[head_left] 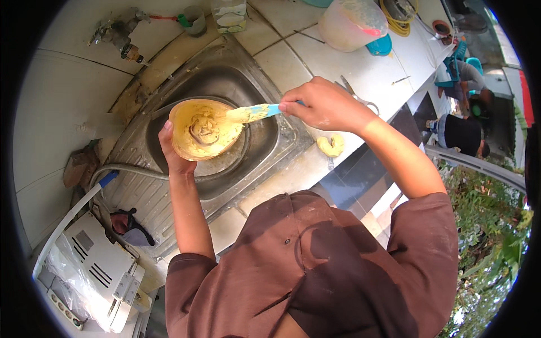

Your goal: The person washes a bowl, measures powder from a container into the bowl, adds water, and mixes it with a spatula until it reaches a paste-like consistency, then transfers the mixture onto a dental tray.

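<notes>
My left hand [176, 151] is closed round the left side of a bowl [179, 105], tilted to show a thick yellow mixture [205, 129] smeared inside. My right hand [329, 104] grips the light blue handle of a spatula [273, 110]. The spatula's blade is coated in the same yellow stuff and reaches over the bowl's right rim. The bowl is above a metal sink [267, 93], where a round pan [243, 147] shows partly beneath it. On the counter below my right wrist lies a curved yellow lump [331, 146].
Scissors [356, 94] lie behind my right hand. Farther back stand a translucent bucket [350, 25] and a clear container [229, 16]. A tap [119, 44] juts from the wall. At left are a hose [66, 217] and a white appliance [98, 265]. People [459, 135] are at far right.
</notes>
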`<state>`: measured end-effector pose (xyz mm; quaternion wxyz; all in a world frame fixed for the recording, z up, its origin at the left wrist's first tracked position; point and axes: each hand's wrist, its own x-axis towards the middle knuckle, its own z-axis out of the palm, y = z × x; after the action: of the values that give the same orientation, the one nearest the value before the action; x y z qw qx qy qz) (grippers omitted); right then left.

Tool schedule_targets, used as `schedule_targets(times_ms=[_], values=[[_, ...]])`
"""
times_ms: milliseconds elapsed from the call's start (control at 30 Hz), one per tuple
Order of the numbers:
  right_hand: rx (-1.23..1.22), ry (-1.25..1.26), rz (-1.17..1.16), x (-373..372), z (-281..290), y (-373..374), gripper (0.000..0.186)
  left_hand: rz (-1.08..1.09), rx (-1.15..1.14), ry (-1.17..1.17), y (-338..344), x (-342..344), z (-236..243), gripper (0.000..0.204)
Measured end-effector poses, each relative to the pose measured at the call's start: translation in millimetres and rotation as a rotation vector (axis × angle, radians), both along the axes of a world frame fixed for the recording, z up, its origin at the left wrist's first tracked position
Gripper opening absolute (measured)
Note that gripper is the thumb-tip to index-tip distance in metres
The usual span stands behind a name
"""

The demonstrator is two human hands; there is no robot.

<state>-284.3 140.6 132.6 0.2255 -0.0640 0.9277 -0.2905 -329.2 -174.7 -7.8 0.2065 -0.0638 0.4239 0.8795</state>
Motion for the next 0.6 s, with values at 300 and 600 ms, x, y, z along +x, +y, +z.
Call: schedule_targets(times_ms=[300,600], values=[[0.286,0.863,0.337,10.2,-8.0,-30.6,0.033,-0.181,0.016,-0.103,23.9,13.9,14.6,0.060],[0.213,0.726,0.353,12.7,23.1,17.4,0.041,-0.159,0.081,-0.121,-18.4,16.4,24.5,0.062]])
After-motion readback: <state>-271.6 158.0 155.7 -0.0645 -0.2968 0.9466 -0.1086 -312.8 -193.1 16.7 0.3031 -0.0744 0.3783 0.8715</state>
